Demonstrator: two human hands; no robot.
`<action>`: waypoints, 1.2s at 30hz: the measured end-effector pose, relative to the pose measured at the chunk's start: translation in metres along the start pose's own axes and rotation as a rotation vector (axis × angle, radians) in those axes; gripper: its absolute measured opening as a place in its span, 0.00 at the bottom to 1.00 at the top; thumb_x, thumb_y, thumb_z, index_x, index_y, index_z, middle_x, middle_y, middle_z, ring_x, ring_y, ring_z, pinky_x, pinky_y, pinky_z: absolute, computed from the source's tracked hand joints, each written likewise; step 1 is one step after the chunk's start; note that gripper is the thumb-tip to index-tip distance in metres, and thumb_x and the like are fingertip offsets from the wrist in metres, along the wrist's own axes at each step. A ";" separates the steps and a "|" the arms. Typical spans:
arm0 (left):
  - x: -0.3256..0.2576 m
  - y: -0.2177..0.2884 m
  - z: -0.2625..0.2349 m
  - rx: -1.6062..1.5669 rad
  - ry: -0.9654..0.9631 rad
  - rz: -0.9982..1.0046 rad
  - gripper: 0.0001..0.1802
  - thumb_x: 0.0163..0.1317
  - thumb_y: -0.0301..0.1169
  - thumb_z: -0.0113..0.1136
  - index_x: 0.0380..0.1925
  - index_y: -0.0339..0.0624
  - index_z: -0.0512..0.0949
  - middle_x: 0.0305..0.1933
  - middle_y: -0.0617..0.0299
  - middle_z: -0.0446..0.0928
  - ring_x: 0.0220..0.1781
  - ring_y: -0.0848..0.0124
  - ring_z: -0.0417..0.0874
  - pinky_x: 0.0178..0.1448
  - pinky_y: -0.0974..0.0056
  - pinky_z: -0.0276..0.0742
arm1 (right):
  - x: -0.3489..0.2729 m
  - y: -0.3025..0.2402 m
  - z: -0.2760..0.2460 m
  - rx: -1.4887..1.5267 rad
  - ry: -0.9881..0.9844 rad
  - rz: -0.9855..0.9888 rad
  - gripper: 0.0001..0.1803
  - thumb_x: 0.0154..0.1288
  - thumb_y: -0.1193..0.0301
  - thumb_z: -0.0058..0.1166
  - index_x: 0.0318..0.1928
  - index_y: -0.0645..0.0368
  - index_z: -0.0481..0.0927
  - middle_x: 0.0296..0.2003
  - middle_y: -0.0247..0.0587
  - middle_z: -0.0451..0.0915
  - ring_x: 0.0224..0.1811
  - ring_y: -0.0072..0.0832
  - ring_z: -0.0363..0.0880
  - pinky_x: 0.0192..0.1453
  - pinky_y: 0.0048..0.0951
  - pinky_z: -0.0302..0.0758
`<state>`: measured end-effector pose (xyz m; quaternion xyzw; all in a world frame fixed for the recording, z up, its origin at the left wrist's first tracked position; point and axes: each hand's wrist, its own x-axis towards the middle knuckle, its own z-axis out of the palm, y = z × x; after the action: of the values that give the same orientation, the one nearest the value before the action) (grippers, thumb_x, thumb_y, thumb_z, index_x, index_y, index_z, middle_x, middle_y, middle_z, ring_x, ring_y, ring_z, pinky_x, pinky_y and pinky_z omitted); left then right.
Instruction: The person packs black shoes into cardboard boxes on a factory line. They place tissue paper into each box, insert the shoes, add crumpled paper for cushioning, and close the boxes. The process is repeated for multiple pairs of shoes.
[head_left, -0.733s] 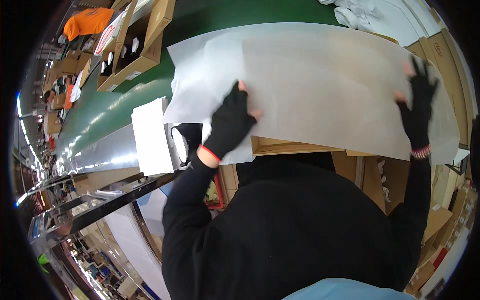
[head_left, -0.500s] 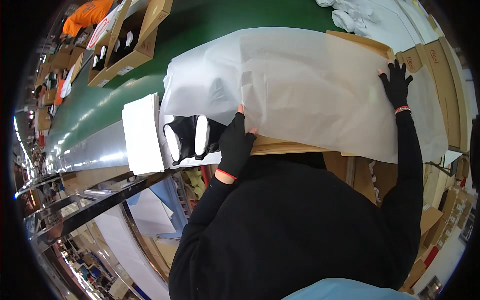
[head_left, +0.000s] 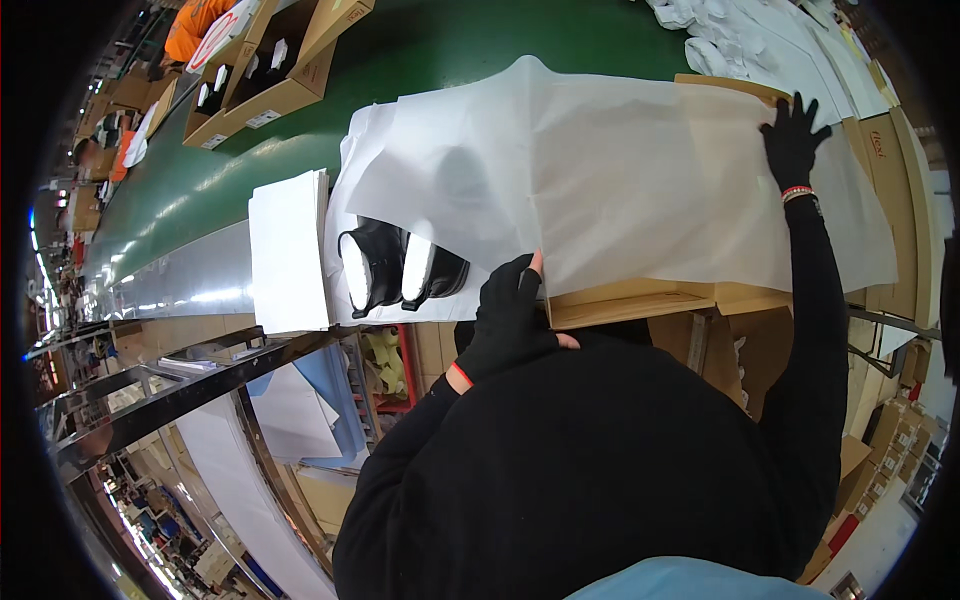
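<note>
Centre of the frame: the left hand (head_left: 508, 318), in a black fingerless glove, is closed on the near edge of the white tissue sheet (head_left: 600, 180), thumb on top. Upper right, the right hand (head_left: 795, 140) lies flat on that same sheet with its fingers spread wide, gripping nothing. The sheet drapes across a brown cardboard box (head_left: 640, 298) on the bench. Just left of the gripping hand sits a pair of black shoes (head_left: 400, 268) (white linings showing), beside a white box lid (head_left: 288, 250). Green conveyor belt (head_left: 430, 50) runs above.
</note>
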<state>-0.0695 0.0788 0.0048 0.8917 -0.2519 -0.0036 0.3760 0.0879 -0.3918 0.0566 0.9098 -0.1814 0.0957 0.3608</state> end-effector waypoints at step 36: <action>0.094 -0.045 0.014 0.340 -0.005 -0.001 0.17 0.64 0.40 0.54 0.46 0.43 0.77 0.25 0.54 0.78 0.29 0.58 0.81 0.34 0.52 0.73 | -0.059 -0.127 -0.035 0.411 -0.442 -0.686 0.75 0.20 0.35 0.70 0.71 0.59 0.54 0.72 0.59 0.47 0.75 0.56 0.41 0.68 0.74 0.40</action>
<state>0.0301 0.0532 -0.0185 0.9426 -0.2494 0.0369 0.2191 0.0831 -0.2665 -0.0153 0.9687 0.0805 -0.1917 0.1360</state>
